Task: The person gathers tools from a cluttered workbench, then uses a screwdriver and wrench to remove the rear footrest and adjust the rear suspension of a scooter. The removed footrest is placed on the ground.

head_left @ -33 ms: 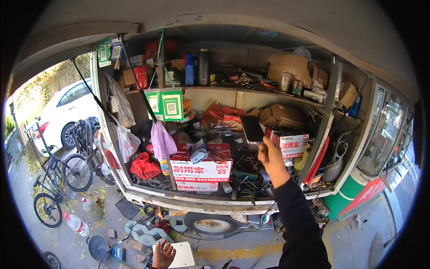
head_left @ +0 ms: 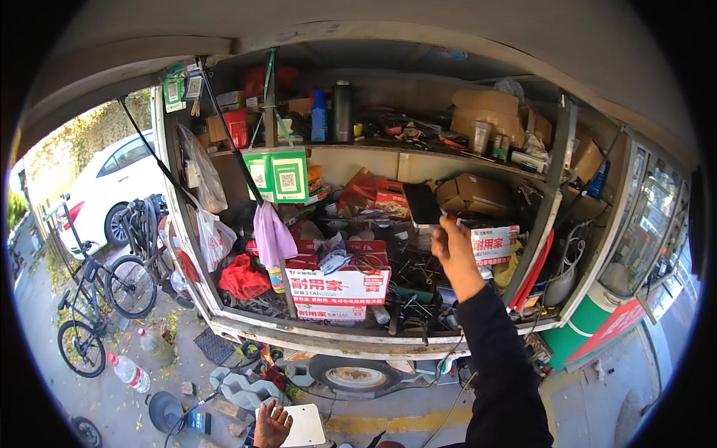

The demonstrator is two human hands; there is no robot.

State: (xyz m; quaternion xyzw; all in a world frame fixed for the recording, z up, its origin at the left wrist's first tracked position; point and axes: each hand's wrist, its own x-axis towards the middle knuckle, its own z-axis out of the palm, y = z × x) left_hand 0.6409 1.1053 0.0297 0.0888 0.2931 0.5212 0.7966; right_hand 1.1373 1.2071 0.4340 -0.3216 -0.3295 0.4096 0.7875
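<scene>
Right hand [head_left: 457, 257] was up over the cart [head_left: 358, 341], fingers narrowed on the phone [head_left: 423, 204], dark face showing. Looked like they had it by the lower right corner, though the wide view made the grip hard to read. Phone was above a jumble of tools [head_left: 414, 272], with a brown box [head_left: 474, 194] to the right of it. Left hand [head_left: 273, 427] was way down low, empty, fingers loosely spread, by a white board [head_left: 306, 427]. Purple cloth [head_left: 272, 235] dangled above the cart's left half, and a black flask [head_left: 342, 112] stood next to a blue bottle [head_left: 319, 116] on the shelf [head_left: 373, 142]
</scene>
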